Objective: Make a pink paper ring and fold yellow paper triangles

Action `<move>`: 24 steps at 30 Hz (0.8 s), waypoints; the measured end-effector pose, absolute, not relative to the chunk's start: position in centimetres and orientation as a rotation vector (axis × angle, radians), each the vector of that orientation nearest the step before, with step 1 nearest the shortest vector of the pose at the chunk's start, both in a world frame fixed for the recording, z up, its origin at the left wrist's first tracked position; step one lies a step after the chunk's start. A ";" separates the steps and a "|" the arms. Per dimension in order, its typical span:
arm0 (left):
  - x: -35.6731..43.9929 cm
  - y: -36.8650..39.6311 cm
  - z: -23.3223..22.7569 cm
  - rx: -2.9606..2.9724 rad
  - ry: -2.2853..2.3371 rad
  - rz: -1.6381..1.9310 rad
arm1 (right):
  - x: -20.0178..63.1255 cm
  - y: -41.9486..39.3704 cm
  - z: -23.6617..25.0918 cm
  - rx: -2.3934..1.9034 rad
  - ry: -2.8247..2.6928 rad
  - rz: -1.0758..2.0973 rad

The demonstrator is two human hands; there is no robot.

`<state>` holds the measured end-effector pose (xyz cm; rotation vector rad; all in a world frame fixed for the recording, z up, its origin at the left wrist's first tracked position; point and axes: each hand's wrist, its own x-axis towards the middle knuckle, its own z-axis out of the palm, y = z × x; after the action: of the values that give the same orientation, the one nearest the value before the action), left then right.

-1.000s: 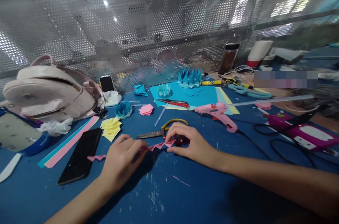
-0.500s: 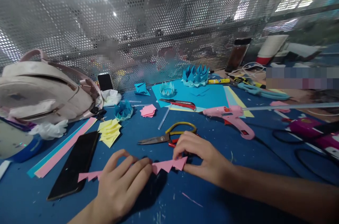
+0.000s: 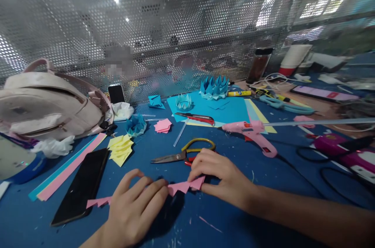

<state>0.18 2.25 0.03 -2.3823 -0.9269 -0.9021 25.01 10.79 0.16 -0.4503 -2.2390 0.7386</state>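
A pink paper strip with a zigzag lower edge runs crosswise low over the blue table. My left hand is closed around its middle, hiding part of it, and the strip's left end pokes out over the corner of a black phone. At the other end, my right hand pinches the strip between thumb and fingers. Just behind my right hand lie scissors with yellow and red handles. Folded pieces of yellow paper and pink paper rest farther back.
A pink glue gun with a long clear stick lies right, its cable trailing forward. Behind are a red cutter, blue paper sheets and a blue folded-paper ring. Paper strips and a backpack occupy the left.
The view has shifted slightly, showing more of the table at right. Both hands keep their hold on the pink strip, with the right fingers slightly shifted along its end.
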 end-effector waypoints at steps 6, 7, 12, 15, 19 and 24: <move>0.4 2.5 -0.2 -2.376 -0.924 -0.940 | 25.0 10.9 -0.1 -0.423 -2.197 0.718; 0.4 2.6 -0.2 -2.373 -0.930 -0.949 | 25.0 10.9 -0.1 -0.425 -2.191 0.706; 0.3 3.1 -0.3 -2.401 -0.986 -0.965 | 25.0 10.9 0.0 -0.437 -2.192 0.661; 0.3 3.2 -0.3 -2.415 -1.004 -0.980 | 25.0 10.9 0.0 -0.442 -2.207 0.666; 0.2 3.3 -0.2 -2.429 -1.012 -0.995 | 25.0 10.9 -0.1 -0.434 -2.224 0.670; 0.3 3.9 -0.2 -2.429 -1.037 -1.006 | 24.9 11.0 0.1 -0.437 -2.235 0.661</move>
<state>0.29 3.88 -0.18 -2.4290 -1.0369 -1.0058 24.91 10.98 0.13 -0.4373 -2.2354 0.6606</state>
